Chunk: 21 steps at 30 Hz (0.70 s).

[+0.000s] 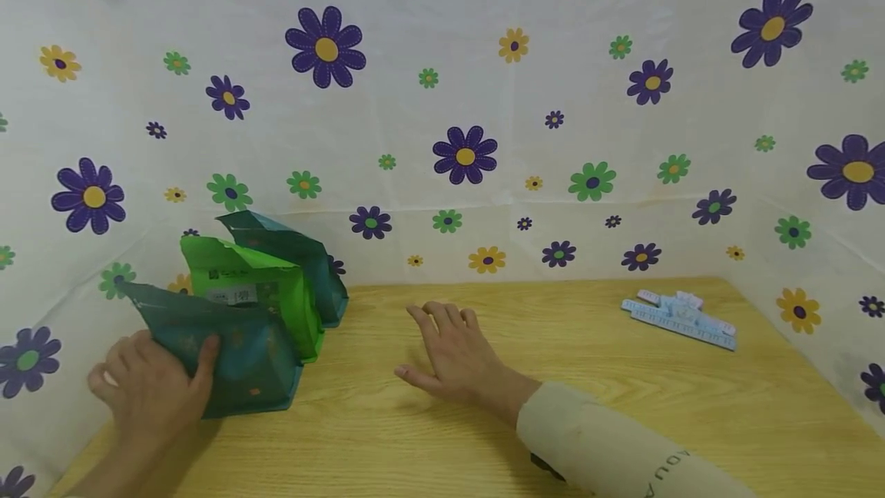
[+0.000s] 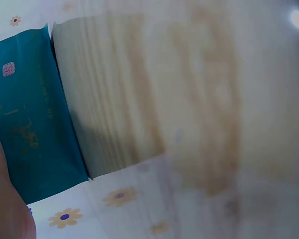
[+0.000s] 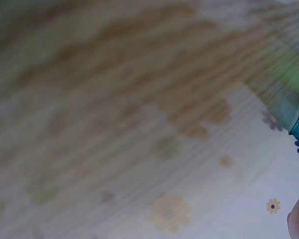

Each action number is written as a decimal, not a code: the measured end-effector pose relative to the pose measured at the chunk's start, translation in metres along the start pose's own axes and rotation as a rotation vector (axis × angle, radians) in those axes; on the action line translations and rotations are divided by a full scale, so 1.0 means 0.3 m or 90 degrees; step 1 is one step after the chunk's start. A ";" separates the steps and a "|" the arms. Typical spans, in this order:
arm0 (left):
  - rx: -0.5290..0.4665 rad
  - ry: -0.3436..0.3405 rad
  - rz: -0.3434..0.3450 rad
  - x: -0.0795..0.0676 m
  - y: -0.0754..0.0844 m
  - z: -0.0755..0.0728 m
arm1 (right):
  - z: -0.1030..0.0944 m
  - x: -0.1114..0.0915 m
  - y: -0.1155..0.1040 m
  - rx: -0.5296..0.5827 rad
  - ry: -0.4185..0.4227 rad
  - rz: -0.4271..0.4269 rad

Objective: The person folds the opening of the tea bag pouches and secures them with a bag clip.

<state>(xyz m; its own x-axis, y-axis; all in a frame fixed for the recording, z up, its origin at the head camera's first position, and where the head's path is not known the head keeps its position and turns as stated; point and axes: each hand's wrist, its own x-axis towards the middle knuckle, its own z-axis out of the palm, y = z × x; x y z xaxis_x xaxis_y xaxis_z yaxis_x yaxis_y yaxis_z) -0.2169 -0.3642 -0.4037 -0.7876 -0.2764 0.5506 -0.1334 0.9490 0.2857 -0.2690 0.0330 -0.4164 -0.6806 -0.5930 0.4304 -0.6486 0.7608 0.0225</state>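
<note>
My left hand [image 1: 152,386] grips the nearest teal bag [image 1: 252,360] by its left side, thumb across the face toward me and the other fingers at its left edge. In the left wrist view, gold print and a small pink square mark show on the teal bag [image 2: 37,119], beside part of the hand [image 2: 7,199]. Behind it stand a bright green bag [image 1: 304,306] with a label and a second teal bag [image 1: 325,275], both partly hidden. Over the middle of the table, my right hand [image 1: 459,352] has its fingers spread and holds nothing.
A light blue clip [image 1: 681,317] with ruler-like markings lies at the right on the wooden table [image 1: 525,436]. White cloth [image 1: 387,114] printed with flowers stands around the back and sides of the table.
</note>
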 end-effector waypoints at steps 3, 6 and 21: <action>-0.002 -0.016 -0.001 0.003 -0.004 0.009 | -0.001 0.002 0.004 -0.012 -0.003 0.010; 0.004 -0.015 0.005 0.005 -0.005 0.014 | 0.000 0.005 0.007 -0.014 -0.006 0.010; -0.002 -0.008 0.018 -0.011 -0.006 0.024 | 0.004 0.000 -0.006 -0.004 -0.011 0.004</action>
<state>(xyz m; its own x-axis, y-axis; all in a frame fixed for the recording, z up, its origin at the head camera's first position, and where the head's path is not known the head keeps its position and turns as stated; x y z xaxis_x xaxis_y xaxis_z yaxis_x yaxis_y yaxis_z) -0.2184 -0.3639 -0.4115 -0.7984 -0.2471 0.5490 -0.1083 0.9560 0.2728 -0.2683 0.0313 -0.4174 -0.6904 -0.5929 0.4146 -0.6421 0.7661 0.0263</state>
